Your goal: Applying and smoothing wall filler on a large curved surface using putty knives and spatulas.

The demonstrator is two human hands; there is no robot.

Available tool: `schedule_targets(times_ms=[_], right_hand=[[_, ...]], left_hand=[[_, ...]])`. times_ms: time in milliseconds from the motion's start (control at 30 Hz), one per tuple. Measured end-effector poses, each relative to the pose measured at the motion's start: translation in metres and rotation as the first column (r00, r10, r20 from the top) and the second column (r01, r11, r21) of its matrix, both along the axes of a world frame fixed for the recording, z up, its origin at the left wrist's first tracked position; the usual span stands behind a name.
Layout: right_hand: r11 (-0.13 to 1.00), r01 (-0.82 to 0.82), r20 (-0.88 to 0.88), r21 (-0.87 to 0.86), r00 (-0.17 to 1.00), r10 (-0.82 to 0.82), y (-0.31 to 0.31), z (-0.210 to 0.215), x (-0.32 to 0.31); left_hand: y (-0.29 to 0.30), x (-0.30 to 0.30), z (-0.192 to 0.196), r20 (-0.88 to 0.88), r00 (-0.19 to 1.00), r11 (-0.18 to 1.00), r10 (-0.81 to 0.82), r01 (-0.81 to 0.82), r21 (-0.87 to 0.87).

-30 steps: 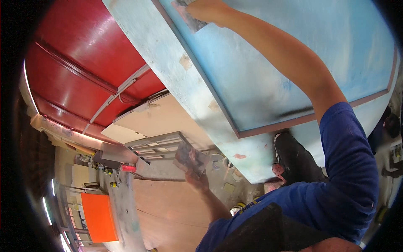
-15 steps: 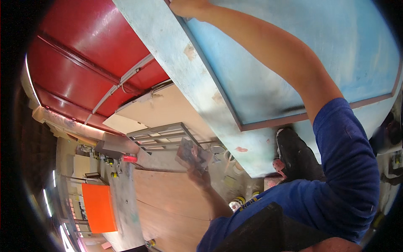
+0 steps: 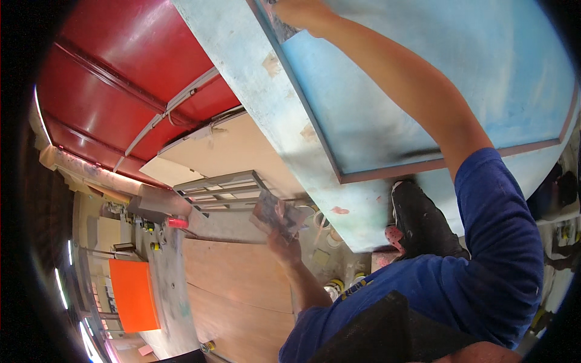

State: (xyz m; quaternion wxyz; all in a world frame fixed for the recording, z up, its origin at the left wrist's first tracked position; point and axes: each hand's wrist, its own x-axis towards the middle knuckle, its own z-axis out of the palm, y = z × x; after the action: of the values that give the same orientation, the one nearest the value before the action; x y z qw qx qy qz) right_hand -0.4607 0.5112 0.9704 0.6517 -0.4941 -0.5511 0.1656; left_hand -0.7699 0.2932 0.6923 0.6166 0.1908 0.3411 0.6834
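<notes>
My left hand point(image 3: 285, 247) grips a flat, smeared metal plate point(image 3: 261, 219) with a dab of pinkish putty point(image 3: 280, 209) on it, held away from the panel. My right arm reaches up across a pale blue door-like panel point(image 3: 411, 103) with a brown inset border point(image 3: 390, 172). At the upper edge of the view my right hand point(image 3: 305, 15) is closed round a putty knife; its smeared grey blade point(image 3: 283, 28) lies against the panel beside the border. The knife's handle is mostly hidden by the fingers. Tan and pink patches mark the panel's pale outer frame point(image 3: 290, 136).
Red panels point(image 3: 133, 54) with a grey conduit stand to the left. Beige boards point(image 3: 230, 145) and a grey metal grille point(image 3: 224, 187) lean below them. A brown plywood sheet point(image 3: 236, 284), an orange board point(image 3: 133, 296) and buckets point(image 3: 333, 237) are lower down.
My right hand has come slightly down and right along the panel, and the knife blade now shows. The left hand keeps hold of the plate; the whole view has shifted a little.
</notes>
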Motion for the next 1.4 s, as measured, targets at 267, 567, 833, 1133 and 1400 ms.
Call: schedule_targets(times_ms=[267, 567, 833, 1133, 1400], right_hand=[[0.992, 0.042, 0.249, 0.123, 0.966, -0.072, -0.028, -0.005, -0.021], [0.877, -0.479, -0.155, 0.038, 0.864, 0.479, -0.147, -0.111, 0.005], [0.845, -0.516, 0.478, 0.143, 0.784, 0.397, -0.191, -0.157, 0.002], [0.917, -0.372, 0.712, 0.141, 0.682, 0.167, -0.2, -0.107, 0.027], [0.875, -0.468, 0.857, 0.122, 0.495, 0.145, -0.203, -0.104, 0.011]], left_hand=[[0.007, 0.029, 0.014, -0.026, 0.999, 1.0, 0.022, -0.022, 0.006], [0.043, 0.105, 0.093, 0.07, 0.99, 0.954, -0.12, 0.095, 0.284], [0.022, 0.124, 0.11, 0.084, 0.996, 0.939, -0.032, 0.001, 0.344], [0.009, 0.125, 0.12, -0.293, 0.942, 0.911, -0.167, 0.261, 0.319], [0.002, 0.128, 0.137, -0.405, 0.907, 0.868, -0.118, 0.292, 0.401]])
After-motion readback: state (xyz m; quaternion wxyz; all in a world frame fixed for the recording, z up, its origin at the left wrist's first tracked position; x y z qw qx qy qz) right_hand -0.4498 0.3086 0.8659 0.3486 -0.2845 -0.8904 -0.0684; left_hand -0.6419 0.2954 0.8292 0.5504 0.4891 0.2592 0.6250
